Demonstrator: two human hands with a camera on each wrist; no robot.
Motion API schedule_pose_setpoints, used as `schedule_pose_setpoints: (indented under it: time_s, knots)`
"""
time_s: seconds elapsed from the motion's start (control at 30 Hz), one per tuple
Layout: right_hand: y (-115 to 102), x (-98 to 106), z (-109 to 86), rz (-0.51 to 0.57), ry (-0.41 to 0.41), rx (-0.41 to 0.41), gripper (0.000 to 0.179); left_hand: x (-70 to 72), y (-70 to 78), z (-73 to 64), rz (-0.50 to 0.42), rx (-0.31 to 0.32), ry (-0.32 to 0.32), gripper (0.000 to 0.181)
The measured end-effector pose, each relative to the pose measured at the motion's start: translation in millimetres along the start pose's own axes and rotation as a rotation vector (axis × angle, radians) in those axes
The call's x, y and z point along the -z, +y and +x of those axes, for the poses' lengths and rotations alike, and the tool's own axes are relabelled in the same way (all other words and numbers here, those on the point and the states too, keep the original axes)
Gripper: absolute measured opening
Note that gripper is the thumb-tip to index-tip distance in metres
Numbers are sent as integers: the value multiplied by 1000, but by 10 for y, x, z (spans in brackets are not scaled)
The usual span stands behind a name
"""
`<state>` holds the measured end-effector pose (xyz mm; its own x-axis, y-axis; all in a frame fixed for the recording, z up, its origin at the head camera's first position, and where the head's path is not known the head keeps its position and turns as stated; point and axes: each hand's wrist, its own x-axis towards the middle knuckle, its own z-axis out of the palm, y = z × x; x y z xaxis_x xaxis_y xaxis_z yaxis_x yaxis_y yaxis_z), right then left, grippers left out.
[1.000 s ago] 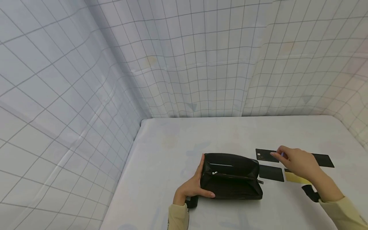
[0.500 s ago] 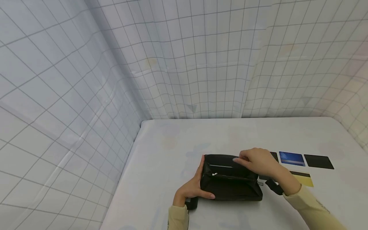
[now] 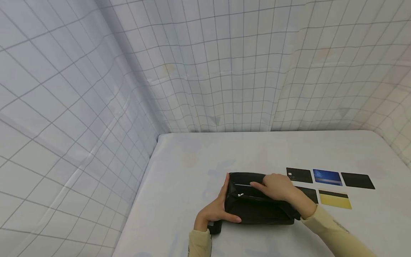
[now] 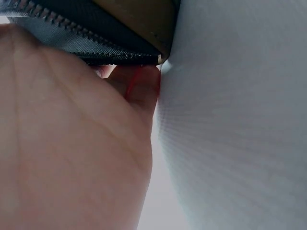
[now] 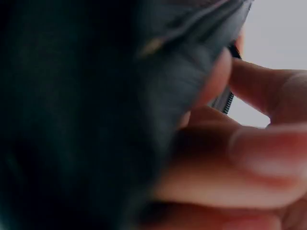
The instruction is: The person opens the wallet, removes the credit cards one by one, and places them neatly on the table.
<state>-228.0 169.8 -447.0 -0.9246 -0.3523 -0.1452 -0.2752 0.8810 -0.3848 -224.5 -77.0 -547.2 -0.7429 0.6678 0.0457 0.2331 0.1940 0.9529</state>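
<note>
A black zip wallet (image 3: 244, 212) stands spread open on the table, its silver zip pull showing at the middle divider. My left hand (image 3: 215, 208) grips its left end, thumb on the front panel and fingers along the left side. The left wrist view shows the palm (image 4: 72, 143) close against the zipped edge. My right hand (image 3: 277, 187) reaches into the right half of the wallet from above, its thumb over the opening. In the right wrist view its bent fingers (image 5: 225, 177) are blurred against the dark wallet wall; I cannot tell whether they pinch anything.
To the wallet's right lie several cards in two rows: a black VIP card (image 3: 299, 175), a blue card (image 3: 327, 177), a plain black card (image 3: 358, 180), another black card (image 3: 309, 193) partly behind the right arm, and a yellow card (image 3: 335, 200). Grid-patterned cloth (image 3: 224, 89) surrounds the white table (image 3: 179, 171).
My right hand has moved left from above the cards to the wallet's back edge, then down into its opening. The blue card has come into view. The left hand stays on the wallet.
</note>
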Motion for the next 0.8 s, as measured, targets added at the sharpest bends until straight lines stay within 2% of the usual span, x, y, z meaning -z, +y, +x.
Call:
schedule_pose_setpoints:
  time_s: [0.27, 0.47, 0.8]
  knots:
    - [-7, -67, 18, 11, -33, -76, 58, 2, -13, 4, 6, -5, 5, 130]
    - [5, -116, 18, 71, -40, -74, 57, 4, 12, -10, -13, 15, 6, 130]
    - [40, -156, 25, 132, -54, -59, 57, -5, 7, 1, -3, 6, 3, 130]
